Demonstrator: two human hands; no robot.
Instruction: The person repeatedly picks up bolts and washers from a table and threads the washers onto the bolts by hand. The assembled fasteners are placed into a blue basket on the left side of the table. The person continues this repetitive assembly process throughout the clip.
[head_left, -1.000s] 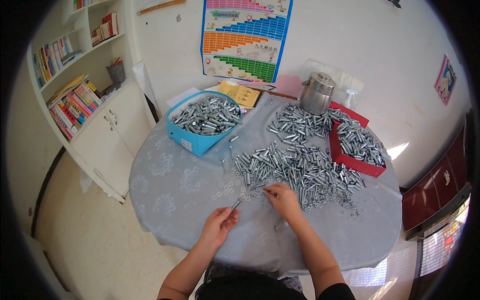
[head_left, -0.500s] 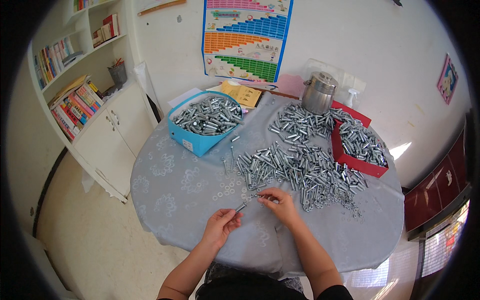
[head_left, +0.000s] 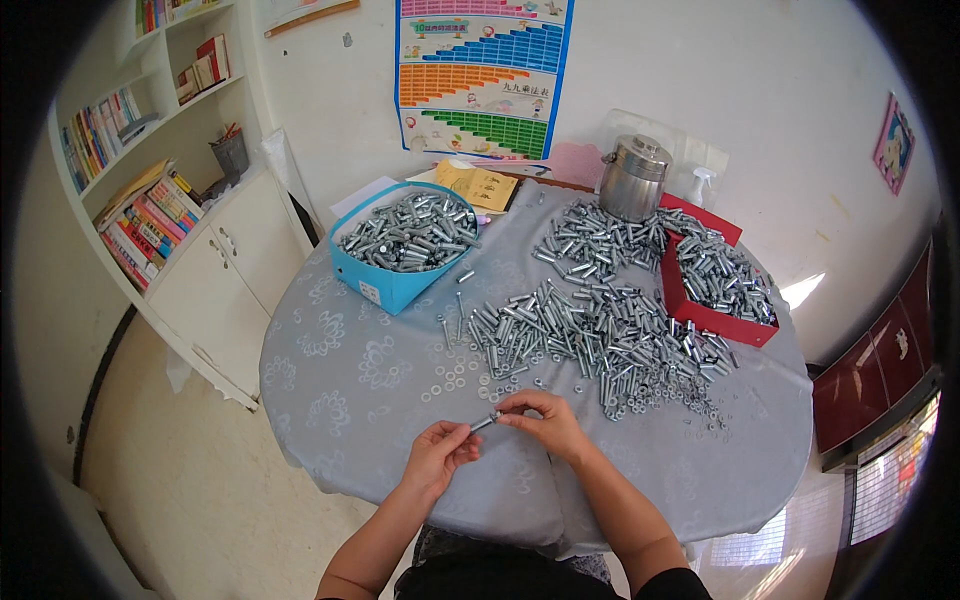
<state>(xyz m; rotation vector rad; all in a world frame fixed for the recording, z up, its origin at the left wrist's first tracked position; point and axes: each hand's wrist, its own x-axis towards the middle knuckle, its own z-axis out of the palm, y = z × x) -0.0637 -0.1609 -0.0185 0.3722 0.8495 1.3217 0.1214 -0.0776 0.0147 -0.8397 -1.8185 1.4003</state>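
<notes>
Between the thumb and fingers of my left hand (head_left: 436, 458) is a silver sleeve anchor bolt (head_left: 483, 424), tilted up toward the right. My right hand (head_left: 548, 420) is closed in a pinch at the bolt's upper right end. A tiny bright metal piece shows at those fingertips, too small to name. Just beyond my hands lie flat washers (head_left: 446, 379) scattered on the cloth. A heap of similar anchor bolts (head_left: 560, 328) spreads behind them, with loose nuts (head_left: 640, 402) along its near right edge.
A blue box (head_left: 398, 290) full of bolts stands at the back left. On the right, a red box (head_left: 722, 320) holds more, beside a steel canister (head_left: 634, 180). Grey cloth (head_left: 330, 400) covers the round table. A white bookshelf (head_left: 255, 350) stands left.
My right hand has moved left and toward me, from beside the small parts to the end of the bolt. My left hand keeps its hold nearly in place. The view has shifted slightly.
</notes>
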